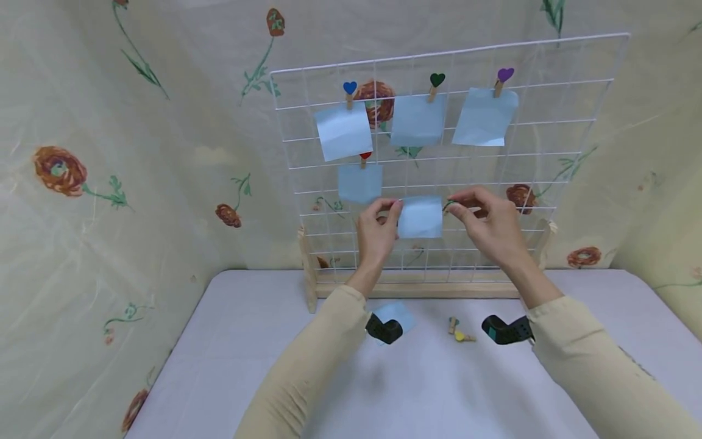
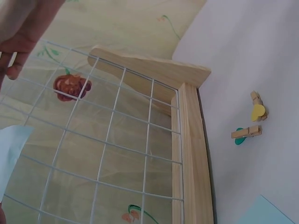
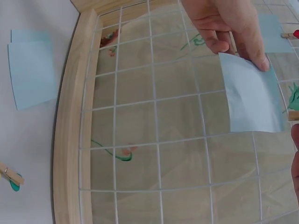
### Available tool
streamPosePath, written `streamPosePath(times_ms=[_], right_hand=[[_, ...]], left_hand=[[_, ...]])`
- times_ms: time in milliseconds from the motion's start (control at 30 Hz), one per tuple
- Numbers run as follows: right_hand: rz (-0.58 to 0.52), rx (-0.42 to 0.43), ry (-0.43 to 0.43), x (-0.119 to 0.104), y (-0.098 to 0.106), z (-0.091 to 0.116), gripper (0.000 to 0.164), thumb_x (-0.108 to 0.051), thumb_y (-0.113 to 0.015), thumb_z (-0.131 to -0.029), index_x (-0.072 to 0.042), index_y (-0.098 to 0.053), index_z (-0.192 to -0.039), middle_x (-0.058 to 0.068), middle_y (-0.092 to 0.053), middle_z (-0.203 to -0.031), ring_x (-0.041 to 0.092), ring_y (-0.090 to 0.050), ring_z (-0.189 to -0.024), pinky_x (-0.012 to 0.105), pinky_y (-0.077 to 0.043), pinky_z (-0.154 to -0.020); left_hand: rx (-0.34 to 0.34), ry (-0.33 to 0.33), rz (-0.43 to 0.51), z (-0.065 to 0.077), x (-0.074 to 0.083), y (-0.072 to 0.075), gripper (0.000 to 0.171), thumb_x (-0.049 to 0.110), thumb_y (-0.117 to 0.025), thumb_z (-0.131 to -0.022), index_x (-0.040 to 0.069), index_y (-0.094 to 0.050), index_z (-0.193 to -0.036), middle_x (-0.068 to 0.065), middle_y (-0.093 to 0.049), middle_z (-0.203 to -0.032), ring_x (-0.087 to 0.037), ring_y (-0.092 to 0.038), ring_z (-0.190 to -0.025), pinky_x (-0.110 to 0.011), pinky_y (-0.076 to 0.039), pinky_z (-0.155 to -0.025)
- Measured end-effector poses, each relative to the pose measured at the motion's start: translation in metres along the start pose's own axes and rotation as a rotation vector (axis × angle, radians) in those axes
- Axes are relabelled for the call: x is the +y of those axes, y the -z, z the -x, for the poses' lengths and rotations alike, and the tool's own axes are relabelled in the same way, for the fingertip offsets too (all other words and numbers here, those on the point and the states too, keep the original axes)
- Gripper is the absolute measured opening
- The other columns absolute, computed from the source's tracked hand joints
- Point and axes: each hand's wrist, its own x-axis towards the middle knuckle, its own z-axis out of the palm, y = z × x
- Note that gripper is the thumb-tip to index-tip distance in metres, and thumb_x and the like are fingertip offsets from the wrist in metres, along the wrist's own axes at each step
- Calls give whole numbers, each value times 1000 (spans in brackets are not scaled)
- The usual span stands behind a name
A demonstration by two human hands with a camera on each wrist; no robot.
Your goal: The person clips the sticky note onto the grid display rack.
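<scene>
My left hand (image 1: 378, 228) pinches the left edge of a light blue paper sheet (image 1: 420, 217) in front of the white wire grid (image 1: 466, 160). The right wrist view shows that sheet (image 3: 252, 95) slightly bowed, with the left thumb on its face. By the sheet's right edge, my right hand (image 1: 488, 222) pinches a small clothespin (image 1: 448, 206), mostly hidden by the fingers; its wooden end (image 3: 293, 115) shows in the right wrist view. Above, blue sheets hang from clothespins with blue (image 1: 350, 88), green (image 1: 437, 79) and purple hearts (image 1: 505, 74). Another sheet (image 1: 360, 183) hangs from a red-heart clothespin (image 1: 364, 157).
Two clothespins, one with a yellow heart (image 2: 258, 112) and one with a green heart (image 2: 246, 133), lie on the white table (image 1: 230, 341). Left of them are loose blue sheets (image 3: 32, 72). A wooden base (image 1: 417, 289) supports the grid before a flowered cloth backdrop (image 1: 181, 201).
</scene>
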Motion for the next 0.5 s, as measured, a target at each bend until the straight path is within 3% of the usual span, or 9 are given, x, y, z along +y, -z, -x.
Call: streamPosePath(times_ms=[333, 500], right_hand=[[7, 12, 4, 1, -1, -4, 19, -16, -62, -92, -6, -65, -107, 9, -69, -98, -15, -51, -84, 14, -43, -72], [7, 9, -4, -2, -5, -9, 21, -19, -60, -92, -7, -65, -109, 8, -69, -100, -8, -53, -85, 14, -44, -72]], left_hand=[[42, 1, -17, -2, 0, -6, 23, 29, -62, -91, 7, -70, -96, -6, -70, -94, -10, -56, -48, -22, -47, -44], [82, -24, -44, -3, 3, -6, 22, 27, -63, -91, 6, -70, -93, -7, -72, -91, -14, -61, -50, -23, -48, -43]])
